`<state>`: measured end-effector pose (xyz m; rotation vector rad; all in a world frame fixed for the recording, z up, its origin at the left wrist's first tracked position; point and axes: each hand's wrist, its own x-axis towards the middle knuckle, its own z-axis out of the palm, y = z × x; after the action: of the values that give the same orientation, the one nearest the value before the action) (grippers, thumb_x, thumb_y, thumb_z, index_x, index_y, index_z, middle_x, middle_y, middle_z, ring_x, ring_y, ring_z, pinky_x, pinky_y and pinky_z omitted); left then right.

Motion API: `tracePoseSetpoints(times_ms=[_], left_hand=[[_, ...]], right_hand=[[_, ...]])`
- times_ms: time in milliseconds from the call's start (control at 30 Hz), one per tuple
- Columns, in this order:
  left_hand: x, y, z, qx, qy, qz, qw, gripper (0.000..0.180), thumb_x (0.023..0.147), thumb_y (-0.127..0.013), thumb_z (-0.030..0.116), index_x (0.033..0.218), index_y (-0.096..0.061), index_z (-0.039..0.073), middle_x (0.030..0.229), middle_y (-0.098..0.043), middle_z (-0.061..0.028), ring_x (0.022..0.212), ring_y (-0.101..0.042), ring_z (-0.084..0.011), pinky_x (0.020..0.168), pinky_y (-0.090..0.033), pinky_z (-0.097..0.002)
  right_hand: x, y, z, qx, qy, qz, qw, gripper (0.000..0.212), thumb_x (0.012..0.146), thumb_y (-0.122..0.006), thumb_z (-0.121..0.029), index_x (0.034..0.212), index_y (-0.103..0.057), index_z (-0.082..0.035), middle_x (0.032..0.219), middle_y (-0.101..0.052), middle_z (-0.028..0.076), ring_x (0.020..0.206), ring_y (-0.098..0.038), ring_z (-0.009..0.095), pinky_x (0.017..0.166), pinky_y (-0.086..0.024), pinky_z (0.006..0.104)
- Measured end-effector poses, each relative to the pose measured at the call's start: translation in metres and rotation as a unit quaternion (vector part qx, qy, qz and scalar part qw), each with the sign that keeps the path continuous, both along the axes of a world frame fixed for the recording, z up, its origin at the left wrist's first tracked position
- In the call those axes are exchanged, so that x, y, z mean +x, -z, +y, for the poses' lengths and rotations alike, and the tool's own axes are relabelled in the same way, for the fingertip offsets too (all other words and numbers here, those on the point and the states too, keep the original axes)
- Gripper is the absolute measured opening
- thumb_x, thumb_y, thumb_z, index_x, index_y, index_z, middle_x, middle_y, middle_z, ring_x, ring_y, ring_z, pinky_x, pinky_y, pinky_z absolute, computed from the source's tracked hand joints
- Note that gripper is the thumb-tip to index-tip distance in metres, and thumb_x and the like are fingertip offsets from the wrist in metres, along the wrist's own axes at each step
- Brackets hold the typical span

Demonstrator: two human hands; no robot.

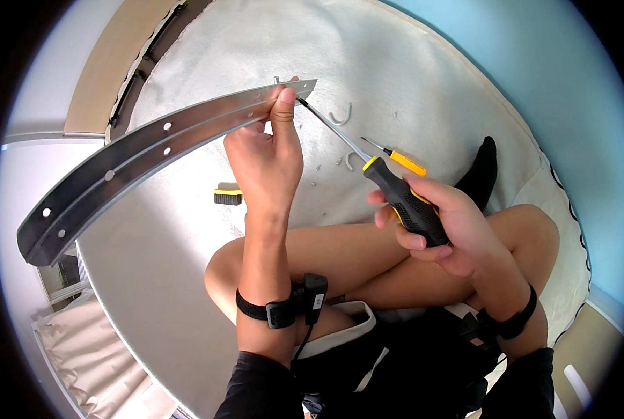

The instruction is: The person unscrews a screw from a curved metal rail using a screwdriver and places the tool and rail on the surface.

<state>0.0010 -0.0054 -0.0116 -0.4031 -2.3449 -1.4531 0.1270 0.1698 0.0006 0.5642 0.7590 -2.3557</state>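
My left hand [266,150] is closed on a long grey metal strip [141,140] with holes along it, gripping it close to its far right end, thumb on the near face. A small metal peg [277,79] pokes up behind the strip's upper edge beside my fingers. In my right hand [458,223] is a screwdriver [413,209] with a thick black and yellow handle. Its shaft slants up and left, and the tip meets the strip just right of my left thumb. Whether it sits on a screw is too small to tell.
On the white bedding [186,209] lie a smaller yellow-handled screwdriver [407,163], two curved metal hooks [341,114], several tiny metal bits and a small yellow-and-black brush [227,196]. My crossed legs [326,258] are close below my hands. A blue wall [535,91] rises at the right.
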Motion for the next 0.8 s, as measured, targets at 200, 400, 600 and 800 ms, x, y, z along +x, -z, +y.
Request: tracePoseSetpoints(times_ms=[200,400,600,800], left_hand=[[0.001,-0.003,0.000,0.014,0.001,-0.010,1.000,0.028,0.089,-0.058,0.021,0.095,-0.065,-0.005,0.068,-0.061,-0.0079,0.064,-0.050,-0.0083,0.058,-0.041,-0.0220],[0.001,0.000,0.002,0.013,0.031,0.006,0.999,0.024,0.087,-0.060,0.018,0.092,-0.065,-0.004,0.080,-0.066,-0.0114,0.075,-0.059,-0.0133,0.068,-0.046,-0.0251],[0.001,-0.005,0.003,0.018,0.036,-0.019,0.999,0.023,0.088,-0.059,0.018,0.092,-0.066,-0.003,0.080,-0.066,-0.0112,0.074,-0.058,-0.0122,0.070,-0.046,-0.0256],[0.002,-0.002,0.006,0.044,0.076,0.007,0.996,0.020,0.088,-0.059,0.016,0.091,-0.066,-0.003,0.083,-0.067,-0.0121,0.074,-0.058,-0.0110,0.072,-0.047,-0.0261]], right_hand=[[0.003,0.006,-0.010,0.232,0.000,0.057,0.971,0.030,0.093,-0.045,-0.030,0.105,-0.051,-0.002,0.080,-0.054,0.005,0.055,-0.048,0.008,0.041,-0.034,0.0183],[0.003,0.002,-0.018,0.203,-0.015,0.024,0.979,0.024,0.092,-0.051,-0.025,0.100,-0.051,-0.003,0.078,-0.054,0.005,0.063,-0.053,0.009,0.044,-0.037,0.0192],[0.001,0.003,-0.018,0.096,-0.033,-0.015,0.995,0.027,0.092,-0.049,-0.030,0.100,-0.049,-0.004,0.076,-0.053,0.005,0.061,-0.053,0.010,0.045,-0.038,0.0209],[0.001,0.001,-0.020,0.152,-0.061,-0.008,0.986,0.038,0.095,-0.039,-0.037,0.104,-0.050,-0.002,0.076,-0.053,0.006,0.058,-0.052,0.012,0.046,-0.040,0.0224]])
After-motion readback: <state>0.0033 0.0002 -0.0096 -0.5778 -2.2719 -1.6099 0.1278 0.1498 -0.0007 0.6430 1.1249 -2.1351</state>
